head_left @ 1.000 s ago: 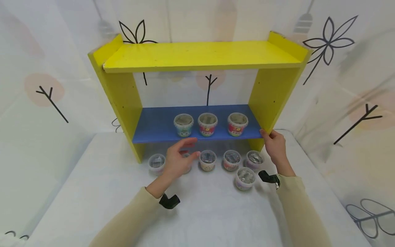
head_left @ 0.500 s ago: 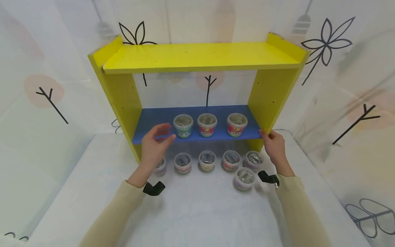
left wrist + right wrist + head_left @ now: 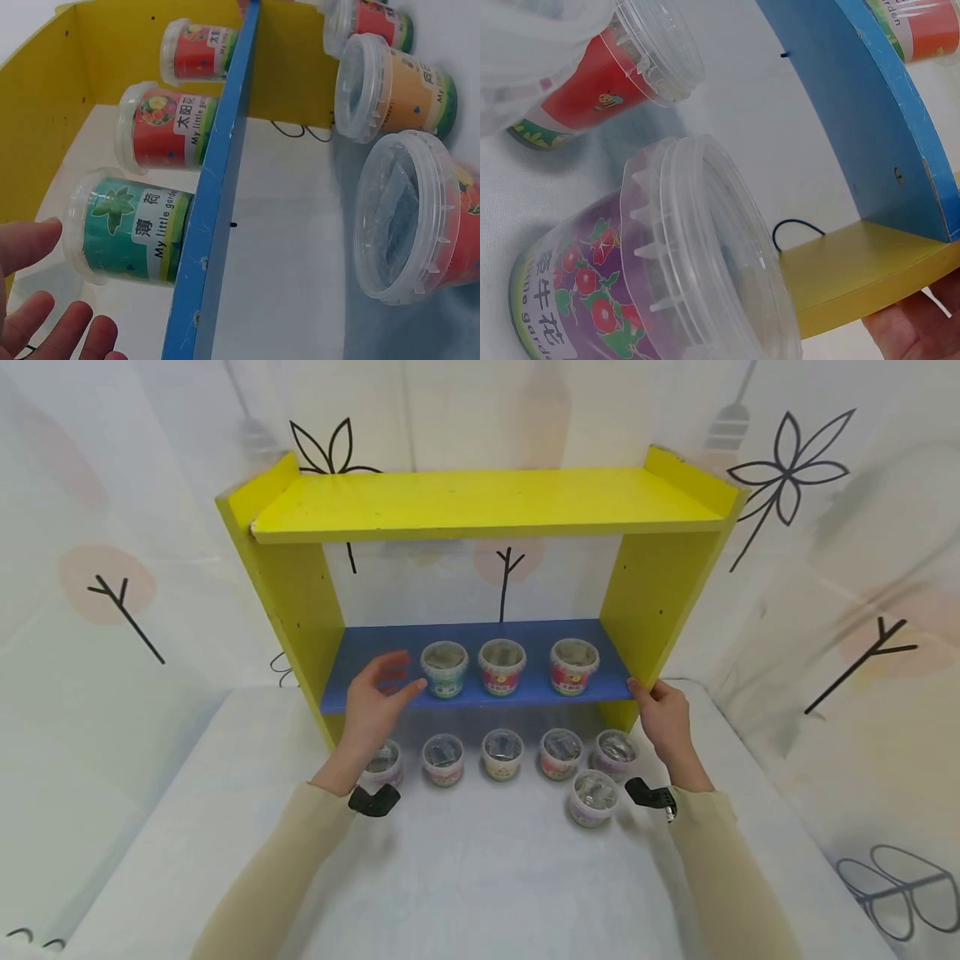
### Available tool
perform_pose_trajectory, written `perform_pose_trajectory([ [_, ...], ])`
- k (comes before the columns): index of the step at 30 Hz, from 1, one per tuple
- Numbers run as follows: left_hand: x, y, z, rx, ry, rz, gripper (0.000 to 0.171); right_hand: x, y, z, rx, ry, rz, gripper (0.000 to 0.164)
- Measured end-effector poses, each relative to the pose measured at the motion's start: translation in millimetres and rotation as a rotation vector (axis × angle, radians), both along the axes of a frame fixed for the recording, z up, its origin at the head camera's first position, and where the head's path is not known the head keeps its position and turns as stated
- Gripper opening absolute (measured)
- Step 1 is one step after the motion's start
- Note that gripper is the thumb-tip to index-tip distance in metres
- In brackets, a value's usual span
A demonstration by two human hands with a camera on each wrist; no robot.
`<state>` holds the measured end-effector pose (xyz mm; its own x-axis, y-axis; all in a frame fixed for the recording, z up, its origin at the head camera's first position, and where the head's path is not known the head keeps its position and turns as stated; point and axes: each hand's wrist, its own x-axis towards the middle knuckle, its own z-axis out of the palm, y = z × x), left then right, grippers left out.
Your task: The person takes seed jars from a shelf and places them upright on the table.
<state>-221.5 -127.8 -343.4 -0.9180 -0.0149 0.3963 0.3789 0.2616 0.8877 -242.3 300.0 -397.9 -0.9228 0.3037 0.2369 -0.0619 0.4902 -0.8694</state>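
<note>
My left hand (image 3: pixel 371 706) is at the left of a small plastic tub with a green mint label (image 3: pixel 446 680), in front of the blue shelf board (image 3: pixel 375 647). In the left wrist view, the thumb tip is right at this tub's rim and the other fingers are spread below, holding nothing. Two tubs with red labels, one in the middle (image 3: pixel 502 681) and one at the right (image 3: pixel 573 680), share the board. My right hand (image 3: pixel 663 718) grips the lower right side of the yellow shelf unit (image 3: pixel 652 602), where the blue board meets it; the right wrist view shows only some of its fingers.
Several lidded tubs stand in a row on the white table below the board, including an orange-labelled tub (image 3: pixel 412 94). A purple-labelled tub (image 3: pixel 592 800) sits forward of the row at the right. The yellow top shelf (image 3: pixel 487 502) spans above; patterned cloth hangs behind.
My left hand has moved left and up from over the table tubs to beside the green tub, then slightly closer to it. The right hand has kept its grip on the shelf unit.
</note>
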Motion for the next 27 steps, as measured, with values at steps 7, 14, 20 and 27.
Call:
perform_pose_trajectory([
  [7, -10.6, 3.3, 1.3, -0.005, -0.056, -0.057, 0.062, 0.2, 0.3, -1.4, 0.006, 0.022, -0.002, 0.056],
  [14, -20.3, 11.7, 3.4, 0.035, -0.068, -0.114, 0.065, 0.2, -0.4, -0.1, 0.005, 0.01, -0.01, 0.057],
  [20, -26.1, 16.9, 2.1, 0.022, -0.085, -0.125, 0.067, 0.1, -0.1, -0.8, -0.001, 0.014, 0.001, 0.057],
  [27, -29.0, 20.2, 1.0, -0.011, -0.109, -0.119, 0.07, 0.5, -0.5, -0.3, -0.007, 0.017, -0.001, 0.056],
])
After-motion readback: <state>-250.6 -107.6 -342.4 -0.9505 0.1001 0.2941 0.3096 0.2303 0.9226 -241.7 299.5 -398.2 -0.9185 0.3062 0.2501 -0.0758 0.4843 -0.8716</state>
